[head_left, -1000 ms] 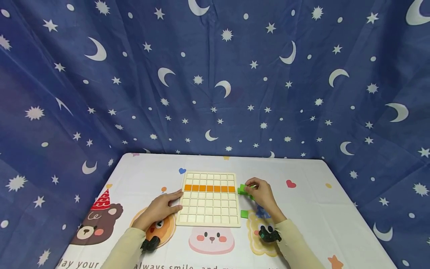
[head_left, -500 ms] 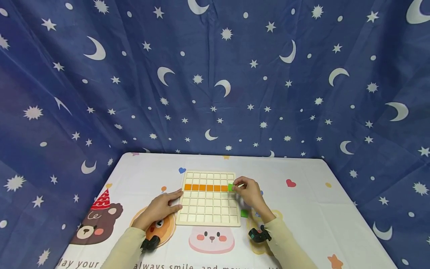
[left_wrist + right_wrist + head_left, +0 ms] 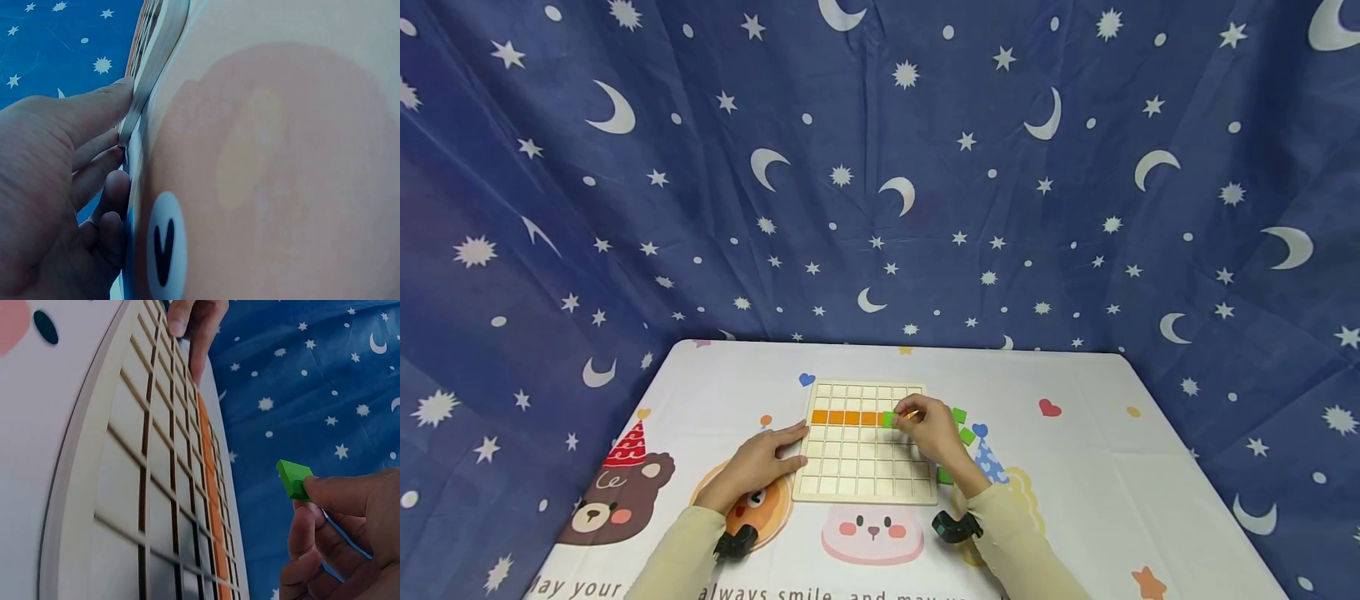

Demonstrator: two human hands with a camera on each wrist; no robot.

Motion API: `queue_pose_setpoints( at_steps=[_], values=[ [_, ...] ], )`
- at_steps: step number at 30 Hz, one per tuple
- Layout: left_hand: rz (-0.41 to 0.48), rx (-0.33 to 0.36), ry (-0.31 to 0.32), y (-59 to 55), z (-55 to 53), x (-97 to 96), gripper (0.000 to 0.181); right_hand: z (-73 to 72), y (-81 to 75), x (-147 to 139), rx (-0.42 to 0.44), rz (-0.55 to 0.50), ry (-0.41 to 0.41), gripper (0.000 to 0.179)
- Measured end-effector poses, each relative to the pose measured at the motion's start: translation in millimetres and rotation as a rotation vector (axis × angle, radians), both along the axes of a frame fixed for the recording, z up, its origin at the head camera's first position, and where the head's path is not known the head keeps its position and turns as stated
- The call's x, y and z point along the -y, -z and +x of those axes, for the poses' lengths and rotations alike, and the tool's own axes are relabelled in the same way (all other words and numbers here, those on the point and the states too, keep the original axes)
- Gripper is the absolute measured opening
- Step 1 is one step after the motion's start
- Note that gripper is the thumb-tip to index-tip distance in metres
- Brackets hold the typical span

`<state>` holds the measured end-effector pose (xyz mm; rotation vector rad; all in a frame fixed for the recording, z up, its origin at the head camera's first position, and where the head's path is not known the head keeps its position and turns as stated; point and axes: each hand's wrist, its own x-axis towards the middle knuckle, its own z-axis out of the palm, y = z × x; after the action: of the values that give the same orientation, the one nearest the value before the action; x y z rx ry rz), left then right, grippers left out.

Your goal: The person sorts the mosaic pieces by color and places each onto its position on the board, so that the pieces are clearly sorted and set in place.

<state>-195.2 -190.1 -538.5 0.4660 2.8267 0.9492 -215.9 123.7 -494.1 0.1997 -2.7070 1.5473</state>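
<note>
A pale wooden grid board (image 3: 865, 454) lies flat on the table, with one row of orange square tiles (image 3: 844, 418) across its upper part. My left hand (image 3: 760, 460) rests at the board's left edge, thumb and fingertips touching the rim, fingers fairly straight. Over the right half of the orange row is my right hand (image 3: 934, 429), pinching a green square tile (image 3: 294, 478) between thumb and fingers. In the right wrist view that tile is held above the grid, apart from it. Some orange tiles at the row's right end are hidden behind the right hand.
Several loose green tiles (image 3: 967, 436) lie just right of the board, one partly covered by the right forearm. The white tablecloth (image 3: 1075, 467) carries printed cartoon animals. A blue curtain (image 3: 880, 208) with moons and stars hangs behind the table's back edge.
My right hand has picked up a green tile from the group at the right and carried it leftward over the orange row. The left hand stays at the board's edge.
</note>
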Motion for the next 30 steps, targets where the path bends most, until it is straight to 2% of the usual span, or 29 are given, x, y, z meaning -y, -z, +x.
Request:
queue_pose_setpoints(
  at_steps=[14,23,30],
  values=[
    [-0.007,-0.002,0.010,-1.9,-1.2,0.7,0.061,0.6,2.1,30,-0.040,-0.011,-0.091,0.009],
    [-0.014,0.006,0.007,-1.7,-1.7,0.6,0.061,-1.4,8.2,48,0.020,-0.021,-0.092,0.007],
    [-0.012,0.011,0.008,-0.4,-1.8,0.9,0.061,-3.0,12.6,61,0.031,-0.045,-0.095,0.007]
  ],
)
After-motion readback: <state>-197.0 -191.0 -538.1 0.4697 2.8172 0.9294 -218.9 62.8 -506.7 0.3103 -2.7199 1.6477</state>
